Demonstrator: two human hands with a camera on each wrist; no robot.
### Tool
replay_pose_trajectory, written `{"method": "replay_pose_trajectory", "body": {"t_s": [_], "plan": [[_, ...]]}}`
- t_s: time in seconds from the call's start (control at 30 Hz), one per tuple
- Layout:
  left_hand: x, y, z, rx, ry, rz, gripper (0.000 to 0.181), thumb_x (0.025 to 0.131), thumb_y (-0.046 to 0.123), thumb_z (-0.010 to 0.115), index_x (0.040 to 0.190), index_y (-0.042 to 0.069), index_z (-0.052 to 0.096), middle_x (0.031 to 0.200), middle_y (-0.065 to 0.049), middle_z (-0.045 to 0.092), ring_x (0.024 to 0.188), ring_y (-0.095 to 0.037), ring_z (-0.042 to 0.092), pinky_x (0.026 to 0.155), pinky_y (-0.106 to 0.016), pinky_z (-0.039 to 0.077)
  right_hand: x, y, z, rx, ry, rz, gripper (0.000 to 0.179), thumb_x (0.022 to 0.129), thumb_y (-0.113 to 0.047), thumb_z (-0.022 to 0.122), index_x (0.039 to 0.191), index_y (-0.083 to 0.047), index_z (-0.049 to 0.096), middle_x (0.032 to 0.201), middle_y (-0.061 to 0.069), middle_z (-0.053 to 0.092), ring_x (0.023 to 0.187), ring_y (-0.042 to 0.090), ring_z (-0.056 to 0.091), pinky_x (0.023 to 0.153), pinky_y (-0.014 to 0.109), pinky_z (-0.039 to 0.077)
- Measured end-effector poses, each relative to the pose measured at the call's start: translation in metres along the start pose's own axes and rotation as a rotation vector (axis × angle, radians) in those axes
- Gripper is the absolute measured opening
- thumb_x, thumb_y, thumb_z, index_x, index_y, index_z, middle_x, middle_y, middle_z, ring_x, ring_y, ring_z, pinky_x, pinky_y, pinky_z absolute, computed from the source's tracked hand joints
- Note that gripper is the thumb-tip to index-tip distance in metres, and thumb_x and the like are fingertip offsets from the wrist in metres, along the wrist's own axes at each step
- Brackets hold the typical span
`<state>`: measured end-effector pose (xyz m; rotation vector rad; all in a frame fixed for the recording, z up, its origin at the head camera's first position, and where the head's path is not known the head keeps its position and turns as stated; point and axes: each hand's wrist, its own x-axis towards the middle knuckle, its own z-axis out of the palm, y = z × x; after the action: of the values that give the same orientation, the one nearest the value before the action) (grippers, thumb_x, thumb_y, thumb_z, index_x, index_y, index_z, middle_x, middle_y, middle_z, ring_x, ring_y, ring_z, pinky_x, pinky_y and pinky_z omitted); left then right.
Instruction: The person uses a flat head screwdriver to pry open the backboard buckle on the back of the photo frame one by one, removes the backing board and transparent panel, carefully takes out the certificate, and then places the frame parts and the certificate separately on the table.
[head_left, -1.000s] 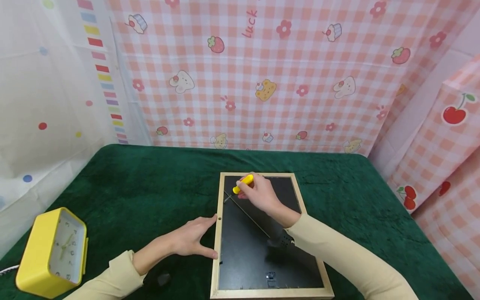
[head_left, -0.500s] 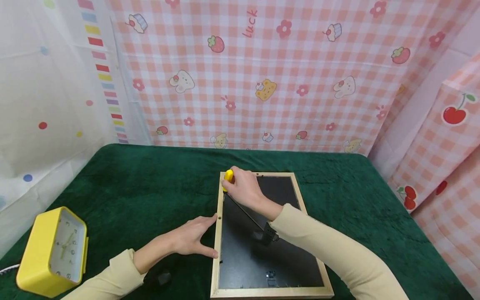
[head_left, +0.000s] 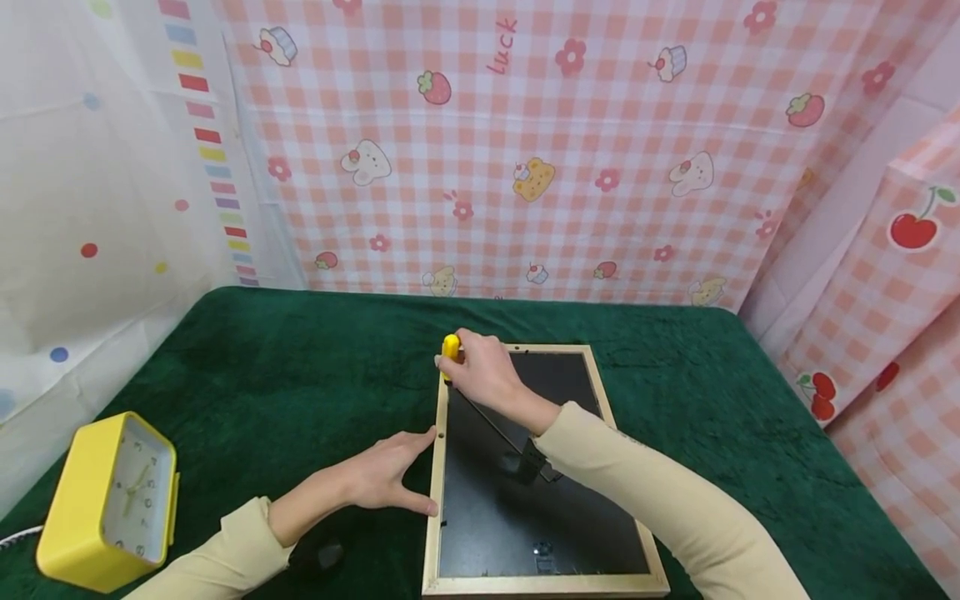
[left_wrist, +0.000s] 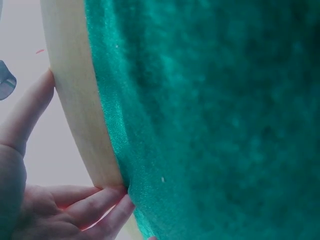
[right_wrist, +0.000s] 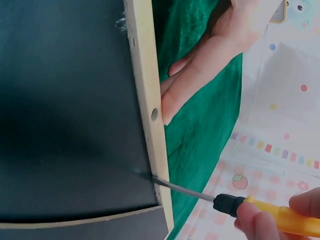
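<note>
A picture frame with pale wood edges (head_left: 432, 550) lies on the green cloth, its black backing board (head_left: 555, 529) facing up. My right hand (head_left: 487, 375) grips a yellow-handled screwdriver (right_wrist: 280, 217) over the frame's far left part. In the right wrist view the screwdriver's blade (right_wrist: 187, 191) reaches the wood's inner edge, beside the backing. A slanting seam (right_wrist: 75, 221) crosses the board there. My left hand (head_left: 382, 473) rests against the frame's left side, thumb and fingers spread apart. A dark hole (right_wrist: 154, 114) shows in that wood strip near my left fingertips.
On the left of the green cloth (head_left: 315, 358) stands a yellow alarm clock (head_left: 82, 508) with a white cord. A small dark object (head_left: 328, 554) lies under my left wrist. Pink checked curtain (head_left: 495, 233) hangs behind the table.
My right hand has moved left with the screwdriver, which now stands more upright with its tip at the frame's left edge. The left hand has stayed in place.
</note>
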<state>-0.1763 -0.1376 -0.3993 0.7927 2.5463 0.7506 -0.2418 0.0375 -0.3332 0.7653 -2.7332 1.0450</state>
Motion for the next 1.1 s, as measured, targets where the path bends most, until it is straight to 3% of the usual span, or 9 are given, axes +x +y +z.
{"method": "replay_pose_trajectory", "body": {"t_s": [0.17, 0.4, 0.6, 0.7, 0.8, 0.97, 1.1], "plan": [[0.000, 0.000, 0.000, -0.013, -0.003, 0.006, 0.098, 0.069, 0.052, 0.067, 0.137, -0.002, 0.023, 0.136, -0.016, 0.031, 0.120, -0.028, 0.031, 0.094, -0.046, 0.030, -0.003, 0.010, -0.005, 0.062, -0.020, 0.032, 0.016, 0.086, -0.018, 0.059, 0.092, -0.004, 0.054, 0.070, 0.002, 0.057, 0.054, 0.009, 0.058, 0.050, 0.020, 0.046], [0.000, 0.000, 0.000, -0.027, 0.000, -0.005, 0.099, 0.069, 0.052, 0.067, 0.138, -0.001, 0.022, 0.137, -0.016, 0.030, 0.120, -0.028, 0.031, 0.093, -0.047, 0.030, -0.017, 0.030, -0.012, 0.236, -0.006, 0.104, 0.017, 0.086, -0.019, 0.059, 0.095, -0.005, 0.054, 0.076, 0.003, 0.058, 0.064, 0.019, 0.062, 0.056, 0.023, 0.048], [0.000, 0.000, 0.001, -0.026, 0.002, -0.018, 0.100, 0.068, 0.053, 0.067, 0.138, -0.001, 0.021, 0.137, -0.015, 0.030, 0.120, -0.029, 0.030, 0.093, -0.048, 0.030, -0.036, 0.048, -0.021, 0.411, 0.033, 0.112, 0.024, 0.086, -0.022, 0.059, 0.100, -0.003, 0.055, 0.082, 0.006, 0.062, 0.067, 0.017, 0.062, 0.061, 0.026, 0.050], [-0.001, 0.000, 0.001, -0.021, 0.004, -0.012, 0.100, 0.068, 0.053, 0.067, 0.138, -0.001, 0.021, 0.137, -0.015, 0.030, 0.120, -0.028, 0.030, 0.093, -0.048, 0.030, -0.053, 0.058, -0.029, 0.563, -0.041, 0.155, 0.029, 0.086, -0.021, 0.059, 0.103, 0.001, 0.052, 0.089, 0.012, 0.062, 0.073, 0.021, 0.063, 0.066, 0.031, 0.050], [-0.002, 0.000, 0.000, -0.004, 0.002, -0.001, 0.100, 0.069, 0.054, 0.066, 0.138, -0.001, 0.021, 0.137, -0.014, 0.030, 0.121, -0.028, 0.029, 0.093, -0.047, 0.030, -0.073, 0.067, -0.036, 0.695, -0.165, 0.206, 0.032, 0.086, -0.019, 0.058, 0.104, 0.005, 0.049, 0.093, 0.018, 0.061, 0.078, 0.027, 0.063, 0.070, 0.035, 0.049], [-0.002, -0.001, -0.002, 0.002, -0.027, 0.014, 0.100, 0.069, 0.053, 0.066, 0.139, 0.000, 0.018, 0.138, -0.013, 0.028, 0.122, -0.027, 0.028, 0.094, -0.046, 0.028, -0.106, 0.078, -0.042, 0.778, -0.351, 0.253, 0.030, 0.086, -0.014, 0.059, 0.104, 0.007, 0.048, 0.094, 0.019, 0.061, 0.081, 0.031, 0.062, 0.072, 0.038, 0.048], [-0.002, -0.002, -0.003, -0.007, -0.051, 0.024, 0.103, 0.068, 0.052, 0.068, 0.140, 0.001, 0.015, 0.139, -0.012, 0.025, 0.122, -0.026, 0.026, 0.094, -0.047, 0.027, -0.124, 0.079, -0.038, 0.817, -0.429, 0.268, 0.027, 0.086, -0.012, 0.058, 0.102, 0.007, 0.047, 0.094, 0.019, 0.062, 0.082, 0.031, 0.061, 0.072, 0.038, 0.048]]}}
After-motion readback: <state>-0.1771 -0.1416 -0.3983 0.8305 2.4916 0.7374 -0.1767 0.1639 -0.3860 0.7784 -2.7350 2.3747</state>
